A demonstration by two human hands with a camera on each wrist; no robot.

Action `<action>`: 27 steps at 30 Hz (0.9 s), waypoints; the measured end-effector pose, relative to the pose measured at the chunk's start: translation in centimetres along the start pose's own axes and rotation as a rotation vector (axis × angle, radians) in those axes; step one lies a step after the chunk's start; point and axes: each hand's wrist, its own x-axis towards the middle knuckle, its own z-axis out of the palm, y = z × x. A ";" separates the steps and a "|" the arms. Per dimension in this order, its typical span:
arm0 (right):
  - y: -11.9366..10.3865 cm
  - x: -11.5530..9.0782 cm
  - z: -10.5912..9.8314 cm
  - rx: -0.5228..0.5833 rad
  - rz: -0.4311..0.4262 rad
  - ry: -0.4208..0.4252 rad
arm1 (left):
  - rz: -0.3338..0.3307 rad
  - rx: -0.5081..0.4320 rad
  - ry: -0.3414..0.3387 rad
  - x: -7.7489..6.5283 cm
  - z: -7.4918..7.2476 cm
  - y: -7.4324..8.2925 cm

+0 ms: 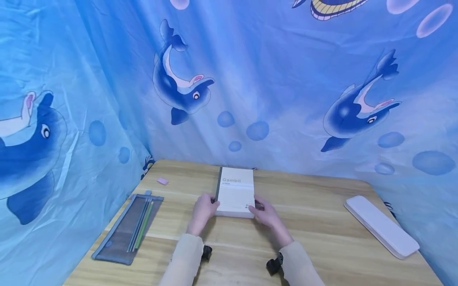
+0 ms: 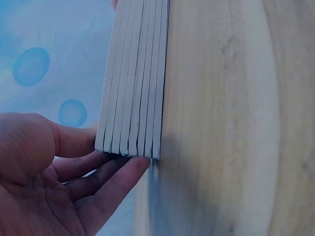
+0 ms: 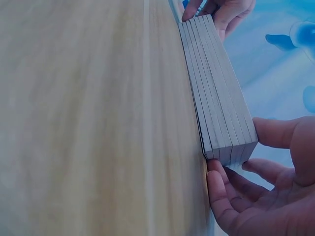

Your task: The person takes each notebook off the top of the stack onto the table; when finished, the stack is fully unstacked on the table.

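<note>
A stack of several notebooks (image 1: 235, 190) lies on the wooden table, its white top cover printed "Gambil". My left hand (image 1: 204, 207) grips the stack's left side near the front corner. On the opposite side, my right hand (image 1: 266, 215) holds the right front corner. In the left wrist view, the left thumb (image 2: 74, 141) is at the top cover's edge and the fingers lie along the side of the stacked notebooks (image 2: 133, 78). The right wrist view has the right thumb (image 3: 275, 132) at the top edge, with fingers around the lower side.
Left of the stack lies a grey mesh pouch (image 1: 116, 234) with thin blue sticks and a green one (image 1: 144, 225) on it. A pink eraser (image 1: 162, 181) is behind it. To the right sits a white oblong case (image 1: 381, 226). A blue dolphin curtain (image 1: 272, 87) borders the table.
</note>
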 end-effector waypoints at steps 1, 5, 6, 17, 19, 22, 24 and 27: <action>0.1 -0.1 0.0 -0.002 -0.001 -0.005 | -0.004 0.001 0.001 -0.1 0.1 0.0; 0.4 -0.4 0.1 -0.007 -0.015 -0.016 | -0.019 -0.002 0.010 -0.3 0.2 -0.2; 0.5 -0.4 0.1 -0.009 -0.018 -0.018 | -0.020 -0.003 0.014 -0.3 0.2 -0.3; 1.1 -0.6 0.2 -0.010 -0.022 -0.007 | -0.042 -0.019 0.008 -0.1 0.1 -0.7; 1.2 -0.5 0.2 -0.009 -0.019 -0.011 | -0.060 -0.037 -0.005 0.0 0.0 -0.8; 1.1 -0.5 0.1 0.004 -0.024 -0.010 | -0.090 -0.080 -0.036 0.3 -0.2 -1.0; 1.0 -0.4 0.0 0.011 -0.032 -0.007 | -0.108 -0.125 -0.057 0.5 -0.4 -1.0; 0.8 -0.2 -0.1 0.015 -0.041 0.000 | -0.129 -0.184 -0.069 0.7 -0.9 -1.1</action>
